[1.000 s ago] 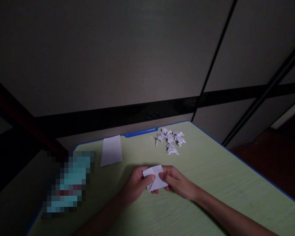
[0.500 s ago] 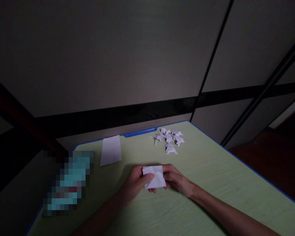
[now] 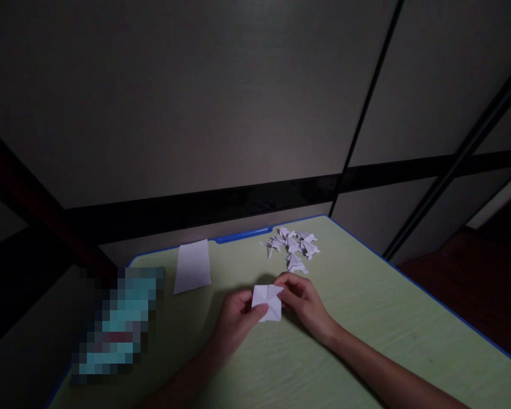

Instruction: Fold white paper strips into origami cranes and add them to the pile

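Over a wood-grained, pale-green, blue-edged table (image 3: pixel 387 312), the left hand (image 3: pixel 235 317) and right hand (image 3: pixel 309 304) pinch a creased white paper square (image 3: pixel 271 299) between them; pointed white paper figures (image 3: pixel 293 245) lie at its one o'clock

The pale green desk (image 3: pixel 366 318) has a blue rim, with a blue strip (image 3: pixel 244 234) along its far edge. A white sheet of paper (image 3: pixel 193 267) lies far left, a blurred-out blue-green item (image 3: pixel 125 318) nearer the left edge. Folded paper figures (image 3: pixel 293 245) cluster toward the far right corner.
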Motion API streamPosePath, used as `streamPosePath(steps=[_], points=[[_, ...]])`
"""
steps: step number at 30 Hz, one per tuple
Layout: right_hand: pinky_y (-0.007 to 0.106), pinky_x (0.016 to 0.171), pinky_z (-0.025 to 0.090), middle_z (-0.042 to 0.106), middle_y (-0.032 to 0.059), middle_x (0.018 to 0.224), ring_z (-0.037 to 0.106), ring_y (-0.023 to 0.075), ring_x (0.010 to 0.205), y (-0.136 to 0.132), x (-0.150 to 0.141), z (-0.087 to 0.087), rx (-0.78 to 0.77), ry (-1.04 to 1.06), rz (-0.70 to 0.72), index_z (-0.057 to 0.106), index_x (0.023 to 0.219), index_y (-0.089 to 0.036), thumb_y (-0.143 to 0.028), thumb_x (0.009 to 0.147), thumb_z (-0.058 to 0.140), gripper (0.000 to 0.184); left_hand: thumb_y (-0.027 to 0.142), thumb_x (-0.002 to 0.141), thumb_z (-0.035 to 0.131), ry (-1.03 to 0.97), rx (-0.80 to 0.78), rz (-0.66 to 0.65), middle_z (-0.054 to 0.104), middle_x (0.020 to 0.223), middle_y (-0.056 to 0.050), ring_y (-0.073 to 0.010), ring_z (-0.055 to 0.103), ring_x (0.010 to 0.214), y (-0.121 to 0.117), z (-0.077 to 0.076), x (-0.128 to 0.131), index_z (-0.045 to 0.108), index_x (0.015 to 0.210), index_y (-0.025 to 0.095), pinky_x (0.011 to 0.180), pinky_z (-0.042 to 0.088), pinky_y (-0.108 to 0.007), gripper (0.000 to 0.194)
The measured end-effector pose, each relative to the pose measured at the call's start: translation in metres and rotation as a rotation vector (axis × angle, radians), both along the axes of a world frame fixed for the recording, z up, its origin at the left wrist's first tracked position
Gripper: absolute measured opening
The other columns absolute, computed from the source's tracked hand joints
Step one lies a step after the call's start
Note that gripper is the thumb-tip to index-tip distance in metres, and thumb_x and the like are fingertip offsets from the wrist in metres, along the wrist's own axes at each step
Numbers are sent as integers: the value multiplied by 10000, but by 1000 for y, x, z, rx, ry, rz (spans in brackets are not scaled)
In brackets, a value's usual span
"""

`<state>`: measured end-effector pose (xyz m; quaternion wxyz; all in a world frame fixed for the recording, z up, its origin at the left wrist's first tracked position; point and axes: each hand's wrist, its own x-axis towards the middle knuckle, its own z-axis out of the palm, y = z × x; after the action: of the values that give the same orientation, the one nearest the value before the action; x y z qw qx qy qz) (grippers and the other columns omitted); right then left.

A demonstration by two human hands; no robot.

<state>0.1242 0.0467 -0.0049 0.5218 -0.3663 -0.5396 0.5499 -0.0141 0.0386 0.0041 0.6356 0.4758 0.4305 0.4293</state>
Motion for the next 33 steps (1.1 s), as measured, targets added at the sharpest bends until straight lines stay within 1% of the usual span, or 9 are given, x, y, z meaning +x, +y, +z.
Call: streamPosePath(steps=[4, 8, 10, 12, 15, 18, 23, 27, 33], points=[[194, 434, 265, 453, -16, 584, 382, 73, 492, -1, 0, 1, 38, -85, 33, 605, 657, -140, -264, 650, 564, 131, 209, 504, 615, 66, 7, -31, 510, 437, 35, -87, 433, 430, -1, 2, 1, 569, 535, 110, 423, 307, -187, 113], [196, 451, 292, 459, -21, 607, 391, 78, 515, -6, -1, 3, 22, -48, 74, 581, 870, -175, -267, 668, 559, 223, 248, 561, 584, 106, 54, 27, 462, 409, 41, -68, 383, 412, 3, -8, -3, 545, 481, 103, 412, 271, -180, 171], [201, 488, 325, 469, -23, 642, 410, 85, 553, -8, -2, 3, 59, -6, 112, 518, 972, -201, -229, 631, 603, 352, 255, 585, 575, 66, 53, 53, 462, 420, 39, -70, 389, 422, 6, -13, -4, 549, 504, 103, 420, 272, -182, 174], [210, 528, 347, 484, -12, 686, 429, 95, 598, -10, -2, 2, 119, -9, 144, 488, 997, -204, -198, 609, 626, 411, 265, 604, 567, -40, 33, 63, 472, 436, 34, -81, 415, 445, 8, -16, -6, 556, 541, 107, 445, 295, -190, 170], [216, 542, 355, 495, 3, 697, 435, 101, 609, -10, -1, 1, 163, -57, 143, 514, 952, -185, -204, 643, 596, 320, 262, 593, 581, -167, -20, 65, 506, 472, 15, -98, 452, 480, 10, -17, -6, 560, 567, 109, 489, 331, -207, 156], [211, 516, 347, 491, 7, 686, 428, 94, 580, -9, 0, 1, 186, -99, 116, 558, 886, -173, -210, 667, 573, 222, 260, 584, 589, -190, -43, 62, 526, 491, 5, -100, 461, 481, 10, -16, -6, 574, 594, 108, 496, 339, -211, 153], [216, 505, 346, 490, 16, 674, 437, 100, 578, -5, 2, 3, 252, -173, 68, 626, 762, -176, -198, 669, 572, 110, 286, 582, 588, -93, -6, 75, 521, 480, 5, -97, 453, 464, 10, -21, -7, 579, 607, 100, 457, 314, -197, 188], [224, 521, 367, 501, 37, 797, 463, 106, 624, -2, 4, 4, 263, -187, 55, 644, 726, -198, -206, 661, 582, 90, 307, 590, 576, 8, 29, 71, 500, 466, 18, -80, 413, 435, 8, -18, -6, 572, 609, 97, 421, 274, -183, 211], [214, 498, 374, 467, 39, 893, 453, 78, 579, -2, 4, 3, 156, -121, 47, 626, 616, -173, -218, 632, 603, 53, 267, 545, 604, 93, 46, 55, 470, 445, 37, -72, 388, 424, 5, -10, -2, 540, 543, 106, 419, 272, -180, 172]])
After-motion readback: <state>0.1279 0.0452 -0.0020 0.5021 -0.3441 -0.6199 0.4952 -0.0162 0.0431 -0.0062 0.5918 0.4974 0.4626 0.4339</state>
